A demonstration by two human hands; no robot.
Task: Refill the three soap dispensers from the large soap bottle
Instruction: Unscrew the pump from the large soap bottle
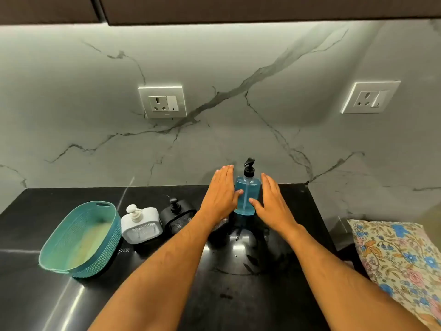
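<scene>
Standing between both flat hands: soap bottle (244, 196).

A home kitchen: black stone counter (274, 271), marble-veined backsplash (238, 127), wall sockets (163, 101), dark cabinets (238, 8) overhead.

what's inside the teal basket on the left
Nothing shows inside the teal basket: only its pale, yellowish floor. Its near wall hides the strip of floor closest to the camera, so something small and flat there cannot be ruled out.

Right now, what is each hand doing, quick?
Left hand: open, fingers straight, thumb touching the blue soap bottle.
Right hand: open, fingers straight, thumb against the bottle's other side.
</scene>
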